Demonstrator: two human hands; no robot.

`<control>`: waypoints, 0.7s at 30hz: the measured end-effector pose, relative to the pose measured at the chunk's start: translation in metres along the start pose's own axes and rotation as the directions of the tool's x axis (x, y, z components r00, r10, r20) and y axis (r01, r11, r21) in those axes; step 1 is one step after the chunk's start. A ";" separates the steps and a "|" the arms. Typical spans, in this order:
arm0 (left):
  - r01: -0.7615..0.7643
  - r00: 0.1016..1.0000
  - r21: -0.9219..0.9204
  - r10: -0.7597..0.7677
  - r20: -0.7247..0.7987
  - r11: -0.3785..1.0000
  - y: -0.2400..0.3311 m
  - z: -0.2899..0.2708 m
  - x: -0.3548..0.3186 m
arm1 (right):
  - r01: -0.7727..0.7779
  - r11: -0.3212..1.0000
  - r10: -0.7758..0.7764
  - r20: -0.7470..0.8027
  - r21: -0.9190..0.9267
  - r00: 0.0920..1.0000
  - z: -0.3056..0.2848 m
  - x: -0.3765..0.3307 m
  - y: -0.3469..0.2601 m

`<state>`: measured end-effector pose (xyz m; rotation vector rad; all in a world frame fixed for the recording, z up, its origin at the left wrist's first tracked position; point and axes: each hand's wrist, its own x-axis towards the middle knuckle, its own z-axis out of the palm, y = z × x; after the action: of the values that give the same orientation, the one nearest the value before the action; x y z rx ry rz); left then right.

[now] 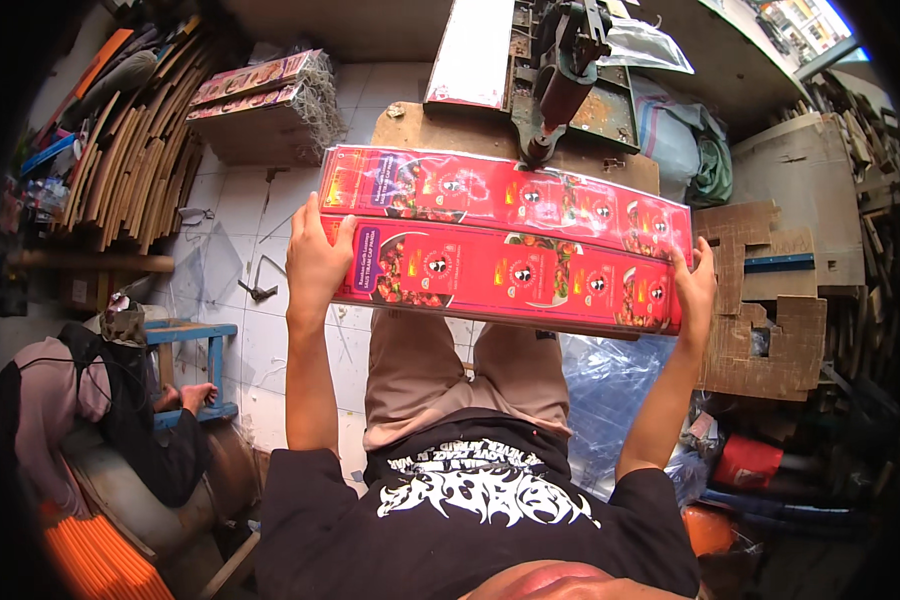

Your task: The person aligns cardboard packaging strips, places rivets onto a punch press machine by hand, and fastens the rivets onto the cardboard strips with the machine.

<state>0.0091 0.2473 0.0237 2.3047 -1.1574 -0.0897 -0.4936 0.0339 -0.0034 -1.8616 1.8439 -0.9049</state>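
A wide stack of red printed packaging sheets with food pictures spans the space in front of me, over my knees. My left hand grips its left end, fingers at the edge and thumb on top. At the opposite end my right hand holds the short edge, its thumb also on the upper face. The far long edge lies on a brown board, right below the head of a dark green metal press. Undersides of both hands are hidden.
Bundled printed sheets stand at the back left, beside stacked cardboard strips. A blue stool and a seated person are at the left. Cut cardboard pieces and clear plastic lie to the right.
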 end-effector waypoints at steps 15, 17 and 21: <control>0.175 0.973 -0.213 -0.136 0.188 0.961 -0.020 -0.009 -0.007 | -0.269 0.889 0.195 0.226 0.371 0.954 -0.017 -0.033 0.043; 0.183 0.971 -0.215 -0.142 0.193 0.959 -0.020 -0.009 -0.010 | -0.270 0.885 0.193 0.228 0.380 0.954 -0.018 -0.034 0.048; 0.209 0.966 -0.254 -0.159 0.203 0.944 -0.014 -0.014 -0.011 | -0.247 0.875 0.170 0.213 0.417 0.962 -0.017 -0.032 0.053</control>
<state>0.0166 0.2689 0.0263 2.1823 -0.9415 -0.5073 -0.5426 0.0647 -0.0318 -1.3854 1.5409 -0.9569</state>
